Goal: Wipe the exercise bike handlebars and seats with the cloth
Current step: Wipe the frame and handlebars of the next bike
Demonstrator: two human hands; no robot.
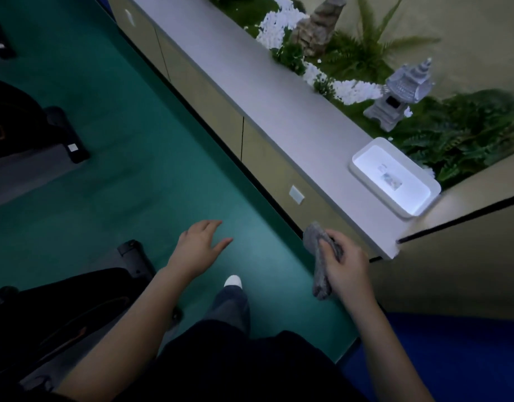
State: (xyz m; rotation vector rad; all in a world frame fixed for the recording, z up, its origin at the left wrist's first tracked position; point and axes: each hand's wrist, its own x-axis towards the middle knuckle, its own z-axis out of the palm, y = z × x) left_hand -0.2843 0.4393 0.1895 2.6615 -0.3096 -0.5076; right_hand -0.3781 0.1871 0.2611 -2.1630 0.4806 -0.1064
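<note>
My right hand (347, 265) grips a bunched grey cloth (319, 258), which hangs down below the fist, just in front of the white ledge corner. My left hand (199, 246) hovers over the green floor with fingers spread and relaxed, holding nothing. A black exercise bike (61, 309) shows only its dark base and frame at the lower left. Another bike's black base (32, 132) lies at the left edge. No handlebar or seat is in view.
A long white ledge (279, 111) on beige cabinets runs diagonally at the right, carrying a white tray (363, 158). Behind it are ferns, white stones and a stone lantern (401, 94). My leg and white shoe (233, 281) stand on the green floor (134, 184).
</note>
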